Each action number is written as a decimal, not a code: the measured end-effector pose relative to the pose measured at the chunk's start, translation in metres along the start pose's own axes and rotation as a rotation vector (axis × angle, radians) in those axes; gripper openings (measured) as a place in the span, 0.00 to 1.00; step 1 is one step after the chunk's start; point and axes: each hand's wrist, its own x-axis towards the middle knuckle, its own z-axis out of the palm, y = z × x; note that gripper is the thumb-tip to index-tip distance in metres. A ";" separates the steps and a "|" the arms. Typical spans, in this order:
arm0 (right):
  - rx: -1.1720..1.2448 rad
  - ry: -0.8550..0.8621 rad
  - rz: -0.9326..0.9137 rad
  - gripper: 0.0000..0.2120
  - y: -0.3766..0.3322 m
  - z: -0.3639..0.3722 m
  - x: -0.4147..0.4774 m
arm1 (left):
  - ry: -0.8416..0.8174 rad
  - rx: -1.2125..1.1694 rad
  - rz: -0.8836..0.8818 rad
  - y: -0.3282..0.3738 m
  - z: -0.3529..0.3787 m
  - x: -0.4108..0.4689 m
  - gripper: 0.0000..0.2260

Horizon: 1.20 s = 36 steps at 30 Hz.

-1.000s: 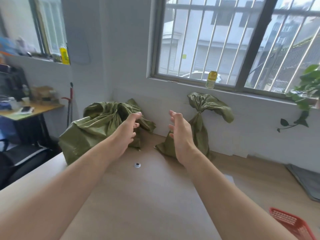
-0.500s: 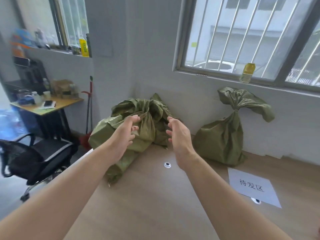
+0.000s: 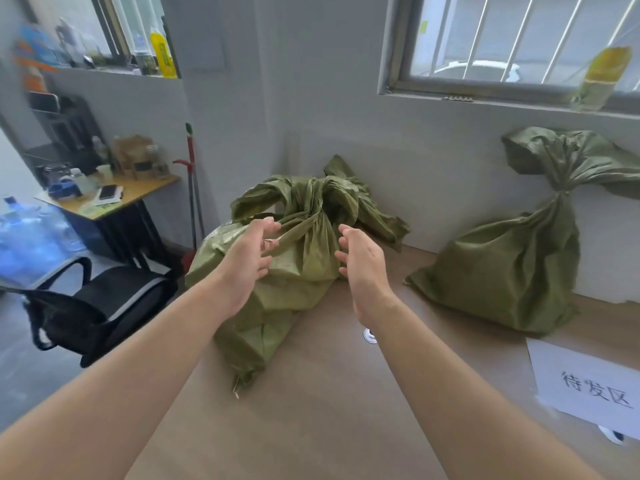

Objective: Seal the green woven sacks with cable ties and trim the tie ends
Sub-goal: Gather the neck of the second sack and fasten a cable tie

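Since the open green sack (image 3: 304, 258) at frame centre needs its neck gathered for a tie, my left hand (image 3: 247, 268) and right hand (image 3: 363, 268) flank it, palms facing. The fingers are loosely curved and spread, and as far as I can see they grip nothing. The cinched sack (image 3: 512, 258) leans against the wall at right.

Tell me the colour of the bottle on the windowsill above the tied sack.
Yellow. The bottle shows best, though slightly blurred, in the head view.

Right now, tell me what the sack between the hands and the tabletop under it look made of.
Sack: woven plastic, probably polypropylene; olive green, faint sheen, stiff sharp creases, frayed threads at its bottom corner. Tabletop: light wood-look surface, likely laminate; matte, smooth, faint even grain.
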 end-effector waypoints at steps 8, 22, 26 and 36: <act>-0.039 0.055 0.045 0.18 0.015 0.031 0.081 | -0.043 0.069 0.031 -0.001 -0.010 0.095 0.15; -0.170 0.110 0.160 0.19 0.029 0.070 0.179 | -0.070 0.356 0.068 -0.018 0.003 0.223 0.27; -0.238 0.050 0.230 0.32 0.056 0.075 0.202 | -0.197 0.533 0.104 -0.032 0.001 0.234 0.43; -0.356 -0.201 0.024 0.32 0.045 0.074 0.165 | -0.314 0.634 0.307 -0.033 -0.018 0.212 0.38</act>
